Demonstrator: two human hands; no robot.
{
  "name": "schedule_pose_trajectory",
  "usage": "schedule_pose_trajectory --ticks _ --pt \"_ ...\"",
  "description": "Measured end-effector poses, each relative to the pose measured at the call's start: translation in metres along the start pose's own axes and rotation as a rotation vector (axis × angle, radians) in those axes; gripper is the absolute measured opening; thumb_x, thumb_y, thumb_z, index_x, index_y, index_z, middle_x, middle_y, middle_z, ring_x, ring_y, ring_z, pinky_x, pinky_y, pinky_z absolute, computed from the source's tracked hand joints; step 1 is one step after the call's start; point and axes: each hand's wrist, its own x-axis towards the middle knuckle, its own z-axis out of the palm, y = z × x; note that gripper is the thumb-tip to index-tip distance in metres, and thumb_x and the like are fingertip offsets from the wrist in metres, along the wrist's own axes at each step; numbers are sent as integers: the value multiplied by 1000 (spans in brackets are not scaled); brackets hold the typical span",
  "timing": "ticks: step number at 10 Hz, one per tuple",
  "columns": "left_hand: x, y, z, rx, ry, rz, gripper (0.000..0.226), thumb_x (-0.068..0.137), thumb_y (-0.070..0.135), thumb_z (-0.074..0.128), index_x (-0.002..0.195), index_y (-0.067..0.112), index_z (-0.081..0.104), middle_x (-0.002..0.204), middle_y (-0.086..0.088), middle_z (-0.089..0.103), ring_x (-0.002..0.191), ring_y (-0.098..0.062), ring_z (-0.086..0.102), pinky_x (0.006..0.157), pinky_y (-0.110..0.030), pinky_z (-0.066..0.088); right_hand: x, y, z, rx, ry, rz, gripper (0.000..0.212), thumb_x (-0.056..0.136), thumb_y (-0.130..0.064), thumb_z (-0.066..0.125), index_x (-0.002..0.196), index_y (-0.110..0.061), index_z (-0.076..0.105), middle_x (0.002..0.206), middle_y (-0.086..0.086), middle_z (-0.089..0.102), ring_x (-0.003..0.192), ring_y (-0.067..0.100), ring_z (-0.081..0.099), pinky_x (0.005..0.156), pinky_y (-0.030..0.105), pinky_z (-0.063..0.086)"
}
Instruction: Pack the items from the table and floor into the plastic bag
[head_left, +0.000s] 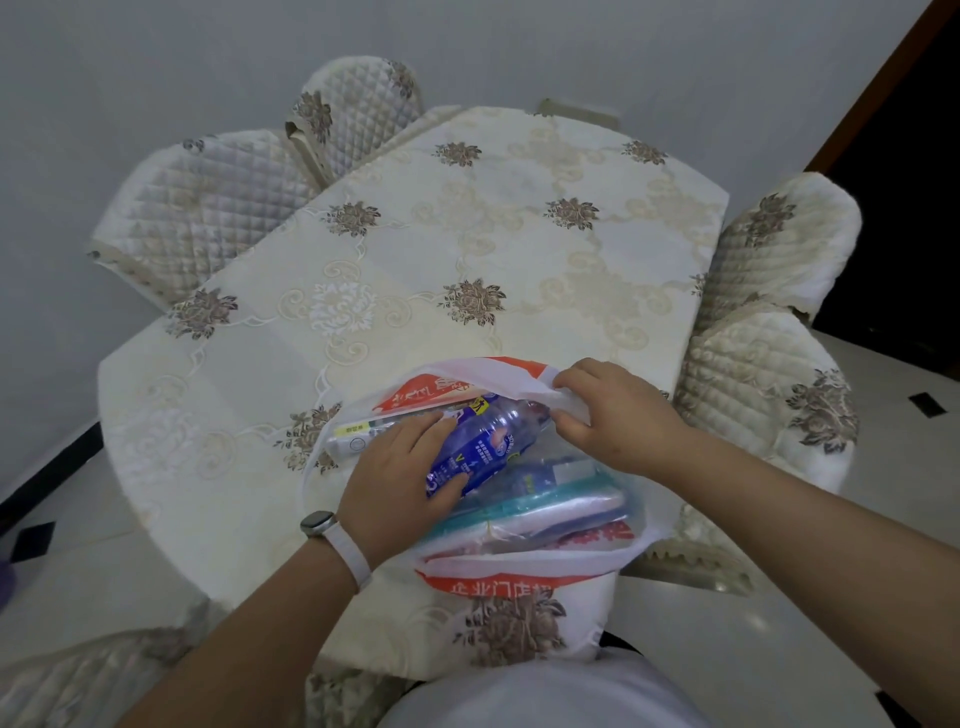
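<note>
Pushing into the mouth of the white-and-red plastic bag (519, 566), the left hand (400, 473) grips a blue-labelled water bottle (493, 441) round its middle, fingers and thumb curled onto the label, while the right hand (608, 415) pinches the bag's far rim at about 1 o'clock of the opening and holds it lifted. The bag lies at the 6 o'clock edge of the table (415, 260), close to the person's body, with its near side drooping over the edge of the embroidered cloth. The bottle lies slanted with its neck toward 1 o'clock, and the cap end is hidden under the raised rim, so I cannot tell how far in it has gone. Inside, a long white box (363, 436) sits at 10 o'clock of the mouth and a stack of teal-edged flat packets (545, 506) at 5 o'clock, both just beside the bottle. The main risk, as I judge it, is the bag's position: with weight added so near the edge, it could slide off toward the floor and spill. The film looks thin, so a hard shove against the box's corner or a strong pull on the pinched rim might tear it. The round bottle may also roll across the smooth packets and out of the wide mouth once it is let go, unless it settles deep between the box and the packets
</note>
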Motion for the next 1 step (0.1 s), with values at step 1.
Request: schedule_pose_trajectory --ticks 1 --pt "7 4 -16 -8 68 38 56 85 46 57 131 13 56 130 -7 60 116 -24 57 99 -39 47 -7 -6 -4 -54 93 -137 44 92 -44 51 125 -17 59 117 2 62 100 23 58 80 37 49"
